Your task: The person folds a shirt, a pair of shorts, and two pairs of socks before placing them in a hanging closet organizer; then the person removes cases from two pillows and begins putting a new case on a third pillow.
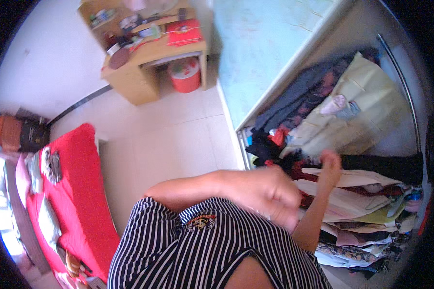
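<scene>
My left arm reaches across my body, and my left hand point(275, 197) is in front of my striped shirt point(202, 245) with its fingers curled. Motion blur hides whether anything is inside it. Farther right, my right hand point(331, 168) is raised before an open wardrobe, also blurred. Behind its fingertips hangs a beige fabric organizer point(379, 90), with a rolled pink cloth point(333, 104) and a rolled grey cloth point(352, 109) in its pockets. Several hanging garments point(350, 198) fill the wardrobe just right of my right forearm.
A metal rail point(401, 79) runs along the wardrobe's far side. Dark clothes point(264, 146) are heaped at its sliding-door track. Across the tiled floor point(166, 144) stand a wooden desk point(148, 83) and a red bucket point(185, 77). A bed with a red cover point(76, 195) is at left.
</scene>
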Available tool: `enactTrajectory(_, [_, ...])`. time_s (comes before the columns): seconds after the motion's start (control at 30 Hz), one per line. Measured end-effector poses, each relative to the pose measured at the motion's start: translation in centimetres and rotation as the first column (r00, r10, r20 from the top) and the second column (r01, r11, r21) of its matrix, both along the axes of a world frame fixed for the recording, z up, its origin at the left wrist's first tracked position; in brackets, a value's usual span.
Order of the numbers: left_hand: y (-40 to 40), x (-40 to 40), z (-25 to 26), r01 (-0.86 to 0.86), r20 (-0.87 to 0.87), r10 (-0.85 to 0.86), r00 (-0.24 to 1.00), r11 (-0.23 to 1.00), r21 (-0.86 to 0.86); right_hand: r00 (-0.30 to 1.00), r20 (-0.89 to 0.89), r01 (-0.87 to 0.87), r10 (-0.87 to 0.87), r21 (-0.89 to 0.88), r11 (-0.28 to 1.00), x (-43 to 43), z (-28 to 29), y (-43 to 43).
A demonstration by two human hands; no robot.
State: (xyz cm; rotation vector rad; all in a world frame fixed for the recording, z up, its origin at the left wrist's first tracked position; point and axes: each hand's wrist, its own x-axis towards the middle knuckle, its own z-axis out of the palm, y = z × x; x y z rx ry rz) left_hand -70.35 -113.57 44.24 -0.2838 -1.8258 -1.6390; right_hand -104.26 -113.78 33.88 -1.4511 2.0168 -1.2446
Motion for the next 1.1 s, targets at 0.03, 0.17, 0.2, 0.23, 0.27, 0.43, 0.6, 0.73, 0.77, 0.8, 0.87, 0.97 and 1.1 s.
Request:
enactTrajectory(0.03, [1.7,2.4,2.2,0.081,-0.223,-0.092,0.970,0.995,-0.055,0.961,0.076,-0.261,0.267,-0.077,0.962,1.6,-3.3,2.9])
enactTrajectory(0.17, [8.2,10.1,7.5,-0.061,-0.510,-0.017,0.860,0.989,-0.137,0.927,0.127,-0.355,0.353,0.603,0.714,11.0,-13.0,11.4])
enactTrajectory(0.2, [10.0,11.8,8.2,-0.151,-0.563,0.054,0.825,0.980,-0.128,0.865,0.049,-0.432,0.500,0.580,0.691,14.7,-13.0,11.9])
enactTrajectory(0.23, [11.7,13.1,8.4,-0.230,-0.614,0.129,0.779,0.969,-0.089,0.758,-0.027,-0.530,0.651,0.557,0.639,19.1,-12.4,12.4])
enactTrajectory(0.27, [13.4,14.4,8.1,-0.310,-0.658,0.205,0.724,0.950,-0.045,0.651,-0.072,-0.618,0.756,0.529,0.582,24.3,-10.5,12.5])
enactTrajectory(0.43, [22.5,22.3,5.5,-0.451,-0.703,0.314,0.639,0.892,-0.012,0.185,-0.046,-0.917,0.982,0.352,0.189,40.0,-10.4,14.0])
enactTrajectory(0.6, [29.1,30.0,1.2,-0.562,-0.687,0.367,0.627,0.824,-0.073,-0.129,-0.155,-0.930,0.979,0.361,-0.066,52.4,-16.6,16.3])
enactTrajectory(0.73, [36.1,35.4,-0.7,-0.644,-0.774,0.372,0.512,0.762,-0.060,-0.473,-0.126,-0.831,0.872,0.393,-0.393,61.1,-17.4,19.2])
enactTrajectory(0.77, [36.8,35.8,-1.0,-0.689,-0.772,0.407,0.488,0.723,-0.054,-0.566,-0.108,-0.778,0.817,0.397,-0.486,63.3,-17.9,20.4])
enactTrajectory(0.8, [37.3,36.3,-1.3,-0.733,-0.769,0.446,0.459,0.679,-0.044,-0.682,-0.122,-0.714,0.721,0.325,-0.620,65.0,-19.6,20.0])
enactTrajectory(0.87, [37.4,37.1,-3.1,-0.756,-0.792,0.425,0.438,0.650,-0.069,-0.724,-0.115,-0.669,0.680,0.359,-0.651,66.8,-21.2,18.5])
enactTrajectory(0.97, [40.3,39.7,-1.4,-0.859,-0.779,0.538,0.323,0.511,-0.003,-0.852,-0.079,-0.511,0.517,0.338,-0.791,73.3,-19.9,22.3])
enactTrajectory(1.1, [41.8,42.1,-0.3,-0.877,-0.774,0.562,0.293,0.481,0.017,-0.885,-0.090,-0.458,0.457,0.351,-0.817,78.2,-18.2,23.1])
